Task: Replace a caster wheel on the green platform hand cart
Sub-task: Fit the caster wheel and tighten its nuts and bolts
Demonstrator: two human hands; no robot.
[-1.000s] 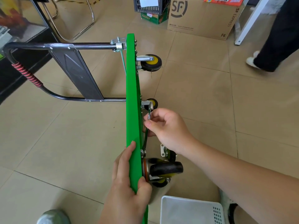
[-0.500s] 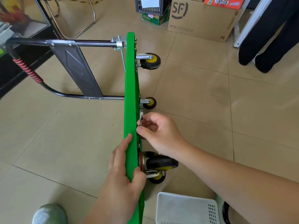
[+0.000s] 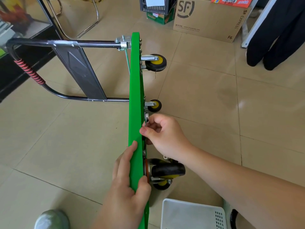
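The green platform hand cart (image 3: 135, 96) is standing on its long side edge on the tiled floor (image 3: 206, 104), its wheeled underside facing right and its black handle (image 3: 29, 71) reaching out to the left, low over the tiles. The left hand (image 3: 125, 187) is gripping the platform's upper edge towards the near end, fingers lying along the left face and the thumb hooking over onto the wheel side. The right hand (image 3: 165, 134) is curling in against the underside just beyond it, pinching a small silver wrench (image 3: 146, 119) whose ring end is poking up above the fingertips, close against the green surface. Directly below that wrist, a large black caster wheel (image 3: 168, 170) is sitting on its metal mount at the near end of the platform, with a second yellow-hubbed wheel (image 3: 162, 184) showing just beneath it. Two smaller yellow-hubbed wheels are sticking out at the far end, one near the far upper corner (image 3: 156, 62) and one lower down (image 3: 155, 105), the lower one just beyond the wrench. A white basket (image 3: 189, 214) is sitting on the floor at the near edge, right of the platform, and a shoe (image 3: 51, 219) is showing at the near left. A cardboard box (image 3: 209, 19) is standing against the far side, with someone's dark trouser legs (image 3: 272, 38) to its right.
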